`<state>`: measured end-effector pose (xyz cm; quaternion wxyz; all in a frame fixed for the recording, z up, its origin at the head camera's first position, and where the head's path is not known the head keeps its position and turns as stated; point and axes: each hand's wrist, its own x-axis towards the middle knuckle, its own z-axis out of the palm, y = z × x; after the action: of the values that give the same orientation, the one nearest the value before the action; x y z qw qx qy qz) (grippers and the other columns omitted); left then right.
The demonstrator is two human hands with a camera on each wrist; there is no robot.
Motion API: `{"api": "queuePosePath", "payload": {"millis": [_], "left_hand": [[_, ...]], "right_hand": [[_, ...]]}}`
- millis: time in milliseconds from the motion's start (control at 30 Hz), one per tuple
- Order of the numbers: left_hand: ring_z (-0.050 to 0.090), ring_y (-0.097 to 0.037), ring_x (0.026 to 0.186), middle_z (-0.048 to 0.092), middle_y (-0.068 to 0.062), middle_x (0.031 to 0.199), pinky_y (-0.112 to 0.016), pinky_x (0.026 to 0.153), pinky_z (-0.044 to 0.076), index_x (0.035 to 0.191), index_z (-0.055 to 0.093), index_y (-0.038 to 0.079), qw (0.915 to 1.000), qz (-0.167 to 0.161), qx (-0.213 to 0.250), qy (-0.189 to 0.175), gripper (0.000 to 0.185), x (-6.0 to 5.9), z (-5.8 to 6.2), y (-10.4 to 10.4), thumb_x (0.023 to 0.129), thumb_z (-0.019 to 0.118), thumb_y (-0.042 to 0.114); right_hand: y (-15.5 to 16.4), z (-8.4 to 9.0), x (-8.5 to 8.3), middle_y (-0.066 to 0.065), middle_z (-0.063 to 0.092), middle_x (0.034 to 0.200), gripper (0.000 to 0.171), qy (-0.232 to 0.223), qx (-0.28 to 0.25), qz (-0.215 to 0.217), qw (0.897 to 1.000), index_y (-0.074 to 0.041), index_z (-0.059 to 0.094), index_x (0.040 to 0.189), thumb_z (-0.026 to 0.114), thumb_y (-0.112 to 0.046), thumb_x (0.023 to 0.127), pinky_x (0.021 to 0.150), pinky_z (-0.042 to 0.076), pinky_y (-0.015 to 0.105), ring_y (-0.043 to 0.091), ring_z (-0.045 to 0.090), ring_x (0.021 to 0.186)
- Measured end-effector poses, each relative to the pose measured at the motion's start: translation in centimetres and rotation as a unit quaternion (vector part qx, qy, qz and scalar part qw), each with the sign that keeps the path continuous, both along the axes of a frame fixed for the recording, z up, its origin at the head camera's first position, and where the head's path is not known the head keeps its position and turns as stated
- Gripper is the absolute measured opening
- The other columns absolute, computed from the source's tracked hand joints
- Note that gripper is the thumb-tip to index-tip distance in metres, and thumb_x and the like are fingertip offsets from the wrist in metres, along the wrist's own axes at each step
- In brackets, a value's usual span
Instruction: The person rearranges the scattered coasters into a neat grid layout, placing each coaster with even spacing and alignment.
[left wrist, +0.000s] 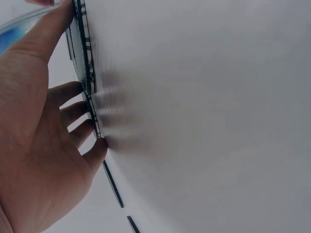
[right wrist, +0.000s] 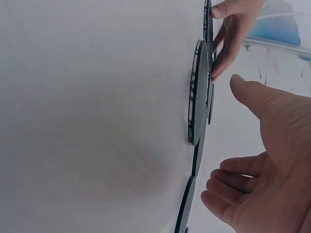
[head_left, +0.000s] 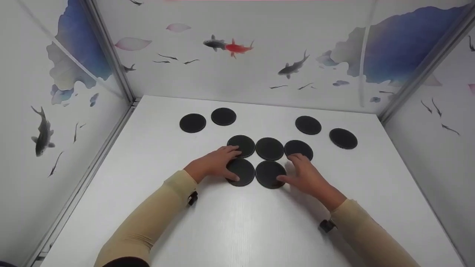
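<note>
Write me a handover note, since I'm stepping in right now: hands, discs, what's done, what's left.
Left hand: fingers flat on the front-left black disc, no grip.
Right hand: open, thumb touching the front-right disc.
Done: five discs sit clustered, three in the back row, two in front.
Left: four loose discs lie apart, two at back left, two at back right, on the white table.

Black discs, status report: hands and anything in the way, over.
Left hand open, fingers on the front-left disc. Right hand open beside the front-right disc. Five clustered, four loose behind; nothing obstructing.
</note>
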<state>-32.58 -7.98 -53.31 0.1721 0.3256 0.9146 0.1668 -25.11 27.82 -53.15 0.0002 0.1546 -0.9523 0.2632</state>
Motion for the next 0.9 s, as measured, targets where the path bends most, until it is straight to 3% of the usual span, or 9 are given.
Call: {"api": "queuePosePath", "payload": {"millis": [300,633,900], "left_hand": [[0.019,-0.033,0.169,0.023,-0.008,0.183,-0.052,0.134,0.026,0.173,0.037,0.014,1.0000,-0.001,0.006,-0.004,0.103,0.1,0.2,-0.1,0.094,0.084,0.059],[0.017,-0.030,0.170,0.022,-0.005,0.184,-0.049,0.134,0.025,0.174,0.035,0.016,1.0000,0.003,-0.005,0.000,0.104,0.1,0.1,0.0,0.094,0.084,0.061],[0.019,-0.031,0.169,0.023,-0.006,0.183,-0.051,0.134,0.025,0.174,0.037,0.016,1.0000,0.003,0.001,0.000,0.102,0.1,0.2,0.0,0.094,0.085,0.058]], "right_hand": [[2.0,0.1,-0.5,0.031,0.058,0.147,0.073,0.060,-0.004,-0.001,0.998,0.012,0.059,0.146,0.091,-0.029,0.095,0.120,0.044,0.061,0.048,0.055,0.141],[4.6,0.5,-1.2,0.027,0.061,0.146,0.066,0.072,-0.028,-0.019,0.997,0.009,0.060,0.147,0.088,-0.027,0.099,0.119,0.044,0.061,0.047,0.055,0.141],[8.0,0.6,-2.3,0.027,0.062,0.143,0.060,0.111,-0.039,-0.038,0.992,0.008,0.062,0.145,0.085,-0.027,0.102,0.119,0.041,0.063,0.047,0.054,0.140]]}}
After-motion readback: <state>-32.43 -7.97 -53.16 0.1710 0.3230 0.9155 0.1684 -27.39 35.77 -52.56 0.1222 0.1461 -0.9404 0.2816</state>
